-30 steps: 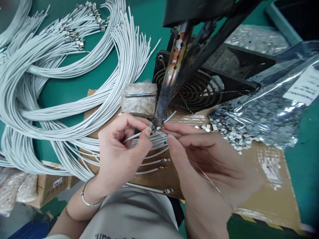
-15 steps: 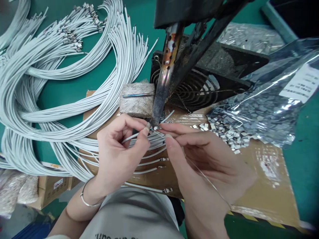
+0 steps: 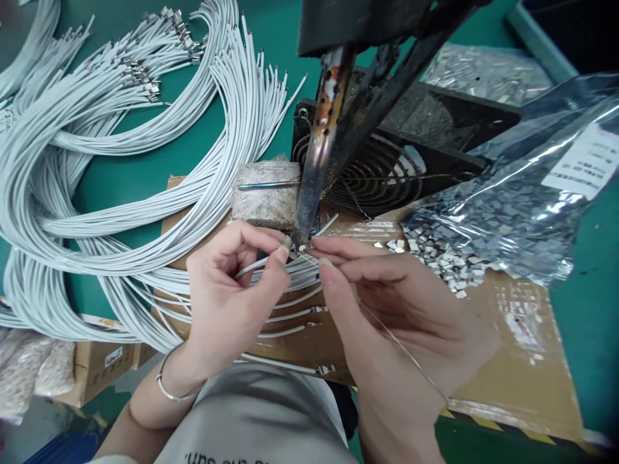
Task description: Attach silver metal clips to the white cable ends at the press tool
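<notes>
My left hand [image 3: 236, 290] pinches a white cable [image 3: 250, 267] close to its end, just under the tip of a soldering iron [image 3: 314, 148] fixed in a stand. Between thumb and fingers, my right hand [image 3: 387, 303] grips a thin solder wire [image 3: 403, 348], whose far end points at the cable end. A small metal connector [image 3: 303, 247] sits at the iron's tip, near my right fingertips. How the wire, cable and connector meet is too small to make out. Several more white cables [image 3: 294, 298] lie beneath the hands on a cardboard sheet [image 3: 512, 374].
Large bundles of white cables [image 3: 193, 219] cover the left. A grey block [image 3: 265, 206] with a thin rod on it sits left of the iron. Behind stands a black fan [image 3: 382, 174]. On the right, small metal pieces [image 3: 445, 264] spill from a clear bag [image 3: 527, 193].
Both hands hold nearly the same place at the iron's tip. My right fingertips have shifted very slightly to the left.
</notes>
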`<state>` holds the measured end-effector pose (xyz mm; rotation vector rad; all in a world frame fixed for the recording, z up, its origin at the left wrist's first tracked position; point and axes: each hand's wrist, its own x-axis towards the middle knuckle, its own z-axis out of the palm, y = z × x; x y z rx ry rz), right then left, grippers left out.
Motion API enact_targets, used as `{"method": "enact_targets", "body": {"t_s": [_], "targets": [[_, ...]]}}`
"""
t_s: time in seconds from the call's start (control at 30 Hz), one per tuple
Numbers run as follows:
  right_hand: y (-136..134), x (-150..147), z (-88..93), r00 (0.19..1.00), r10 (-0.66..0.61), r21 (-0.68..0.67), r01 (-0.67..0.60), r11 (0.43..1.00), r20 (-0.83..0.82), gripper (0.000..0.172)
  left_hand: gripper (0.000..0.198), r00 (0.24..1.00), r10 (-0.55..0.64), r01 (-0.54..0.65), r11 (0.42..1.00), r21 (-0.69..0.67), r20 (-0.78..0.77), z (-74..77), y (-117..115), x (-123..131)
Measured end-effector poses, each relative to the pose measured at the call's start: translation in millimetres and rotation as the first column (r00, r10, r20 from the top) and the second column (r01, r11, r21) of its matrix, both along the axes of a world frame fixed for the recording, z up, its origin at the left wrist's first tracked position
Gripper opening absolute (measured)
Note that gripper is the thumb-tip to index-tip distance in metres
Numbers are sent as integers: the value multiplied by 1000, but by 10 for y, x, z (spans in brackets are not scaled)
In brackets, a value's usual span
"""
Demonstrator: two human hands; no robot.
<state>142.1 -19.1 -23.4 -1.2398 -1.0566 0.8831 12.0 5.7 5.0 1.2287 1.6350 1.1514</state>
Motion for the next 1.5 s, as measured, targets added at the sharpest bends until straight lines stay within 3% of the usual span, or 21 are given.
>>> {"method": "enact_targets", "body": {"t_s": [1.5], "targets": [[-3, -8, -27, 998, -21, 11, 21, 1000, 58, 18, 16, 999, -30, 31, 998, 50, -23, -42, -31, -26]]}}
